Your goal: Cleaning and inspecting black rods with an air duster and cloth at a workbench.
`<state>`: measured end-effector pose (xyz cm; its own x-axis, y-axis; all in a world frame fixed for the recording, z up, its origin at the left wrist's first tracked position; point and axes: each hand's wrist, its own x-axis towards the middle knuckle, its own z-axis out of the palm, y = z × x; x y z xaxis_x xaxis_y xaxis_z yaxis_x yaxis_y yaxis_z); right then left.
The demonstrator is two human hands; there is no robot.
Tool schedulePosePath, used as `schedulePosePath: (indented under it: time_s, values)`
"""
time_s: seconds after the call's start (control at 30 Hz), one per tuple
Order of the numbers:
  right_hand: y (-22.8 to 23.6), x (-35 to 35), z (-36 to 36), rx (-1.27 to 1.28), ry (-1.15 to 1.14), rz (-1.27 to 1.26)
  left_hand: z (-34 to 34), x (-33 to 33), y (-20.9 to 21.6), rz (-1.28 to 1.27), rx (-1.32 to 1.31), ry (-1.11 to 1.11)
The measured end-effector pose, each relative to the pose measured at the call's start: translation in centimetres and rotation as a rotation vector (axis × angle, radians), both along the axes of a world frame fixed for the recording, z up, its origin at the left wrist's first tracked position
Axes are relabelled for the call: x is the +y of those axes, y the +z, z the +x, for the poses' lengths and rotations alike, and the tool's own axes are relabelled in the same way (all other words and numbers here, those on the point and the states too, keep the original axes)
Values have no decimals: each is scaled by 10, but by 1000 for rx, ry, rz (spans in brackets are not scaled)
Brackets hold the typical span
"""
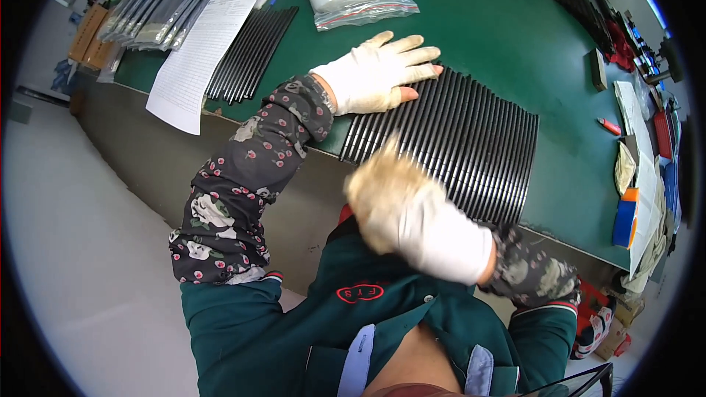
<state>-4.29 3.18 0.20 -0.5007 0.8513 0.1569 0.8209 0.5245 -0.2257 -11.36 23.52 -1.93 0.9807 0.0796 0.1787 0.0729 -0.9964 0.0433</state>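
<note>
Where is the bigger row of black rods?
In the head view, the bigger row lies right of centre on the green table, by the gloved left hand.

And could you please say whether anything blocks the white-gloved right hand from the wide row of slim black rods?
Nothing visible stands between the right hand and the wide row of rods; the white-gloved left hand is at its upper left.

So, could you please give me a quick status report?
Left grip: gloved, spread open by the far-left corner of the black rods. Rods: side by side on green tabletop. Right grip: blurred, hiding some near ends.
</note>
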Motion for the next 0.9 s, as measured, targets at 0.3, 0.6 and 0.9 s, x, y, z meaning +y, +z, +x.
schedulePosePath:
  time_s: [0.3,0.6,0.9]
  values:
    - [-5,17,12,333,-7,131,2,0,-4,10,-25,12]
    - [34,38,1,477,47,271,-5,6,-10,41,-88,-13]
    - [36,26,-11,547,108,242,-5,-2,1,49,-21,26]
